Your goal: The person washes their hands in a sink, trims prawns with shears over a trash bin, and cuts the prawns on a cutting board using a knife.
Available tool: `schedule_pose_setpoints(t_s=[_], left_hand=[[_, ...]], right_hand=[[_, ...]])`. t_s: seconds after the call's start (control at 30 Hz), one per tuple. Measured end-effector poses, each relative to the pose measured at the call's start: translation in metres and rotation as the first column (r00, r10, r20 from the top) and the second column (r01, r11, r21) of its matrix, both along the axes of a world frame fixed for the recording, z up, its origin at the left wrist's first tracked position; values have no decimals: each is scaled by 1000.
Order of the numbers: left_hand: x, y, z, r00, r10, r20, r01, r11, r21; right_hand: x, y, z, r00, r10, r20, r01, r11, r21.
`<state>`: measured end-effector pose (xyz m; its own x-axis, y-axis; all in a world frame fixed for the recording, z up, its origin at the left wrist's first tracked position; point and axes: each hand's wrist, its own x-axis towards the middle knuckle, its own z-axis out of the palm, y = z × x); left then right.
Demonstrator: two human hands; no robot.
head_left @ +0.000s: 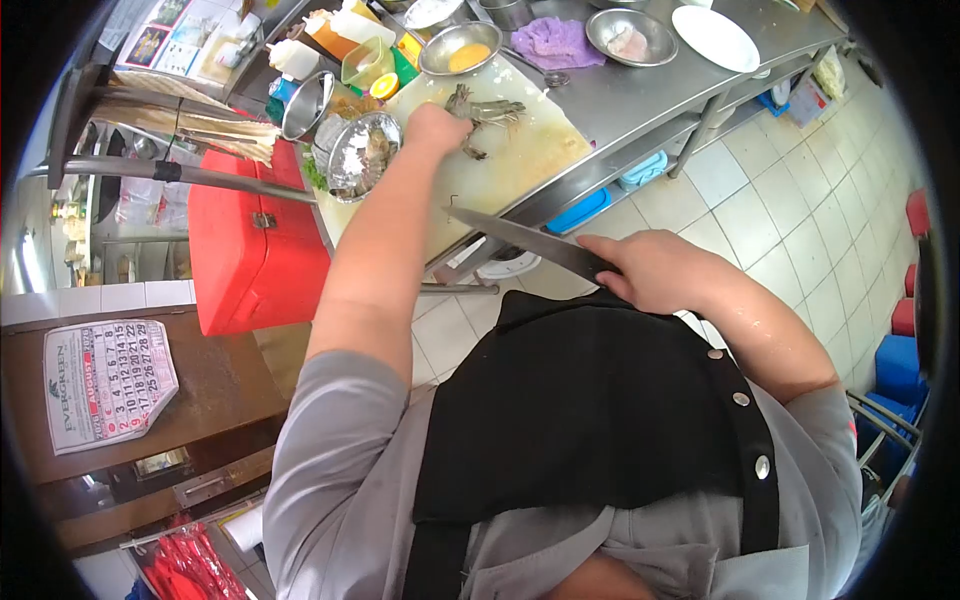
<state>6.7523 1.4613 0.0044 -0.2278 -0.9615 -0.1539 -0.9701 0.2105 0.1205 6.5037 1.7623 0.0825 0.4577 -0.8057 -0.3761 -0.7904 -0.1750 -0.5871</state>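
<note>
My left hand (438, 131) reaches onto a pale cutting board (530, 150), its fingers closed at a few grey raw shrimp (492, 110); the fingertips are partly hidden. Away from the board's near edge, my right hand (655, 270) grips a large kitchen knife (525, 238) by its dark handle. The blade points left, with its tip over the board's near side. Just left of my left wrist, a metal bowl (346, 190) holds more shrimp and something white.
Behind the board stand a metal bowl with egg yolk (468, 57), a cut lemon (384, 86) and squeeze bottles (295, 58). A purple cloth (556, 42), a bowl with pale meat (628, 45) and a white plate (715, 38) sit farther right. A red cooler box (235, 245) is at left.
</note>
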Motion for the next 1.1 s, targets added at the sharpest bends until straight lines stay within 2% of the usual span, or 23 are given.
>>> schedule_pose_setpoints(t_s=[0.07, 0.2, 0.27, 0.3, 0.4, 0.43, 0.5, 0.53, 0.6, 0.7, 0.77, 0.8, 0.87, 0.9, 1.0, 1.1], left_hand=[[2, 7, 26, 996, -23, -83, 18, 998, -61], [10, 37, 89, 982, -31, -186, -25, 957, -291], [19, 58, 122, 973, -9, -230, -62, 951, -303], [25, 67, 131, 967, -3, -254, -79, 947, -312], [41, 96, 132, 955, -4, -295, -121, 906, -405], [42, 108, 127, 952, 9, -307, -134, 911, -390], [39, 131, 109, 944, 34, -329, -158, 920, -359], [39, 135, 92, 962, -4, -273, -110, 910, -401], [48, 140, 46, 986, -66, -154, -15, 882, -472], [67, 148, 0, 998, -66, -13, 56, 920, -388], [80, 157, -21, 985, -170, -23, 147, 907, -394], [87, 164, -27, 975, -219, -24, 192, 899, -394], [80, 177, -12, 980, -197, -27, 169, 898, -407], [74, 181, -5, 981, -189, -31, 159, 895, -417], [64, 172, -4, 972, -235, -10, 203, 862, -464], [62, 160, -4, 977, -198, -84, 160, 929, -335]], right_hand=[[11, -9, 11, 993, 67, -101, -64, 997, 35], [10, -18, 12, 989, -42, -141, 36, 999, -41], [-1, -21, 7, 970, -119, -212, 103, 991, -86], [-9, -19, 3, 975, -179, -128, 165, 979, -117], [-31, -15, -52, 956, -212, 204, 265, 924, -277], [-26, -15, -35, 873, -379, 306, 367, 925, 97], [-30, -11, -49, 795, -452, 404, 331, 882, 335], [-33, -8, -59, 748, -494, 442, 295, 846, 445], [-47, 14, -87, 746, -507, 432, 309, 838, 450], [-69, 48, -81, 766, -571, 294, 374, 769, 519], [-81, 60, -80, 758, -596, 264, 390, 739, 550], [-80, 59, -72, 783, -564, 263, 390, 774, 499], [-68, 49, -54, 824, -503, 261, 387, 836, 390], [-59, 42, -51, 851, -463, 248, 391, 874, 288], [-42, 21, -63, 897, -261, 357, 283, 959, -8], [-39, 10, -47, 924, -289, 249, 280, 957, 73]])
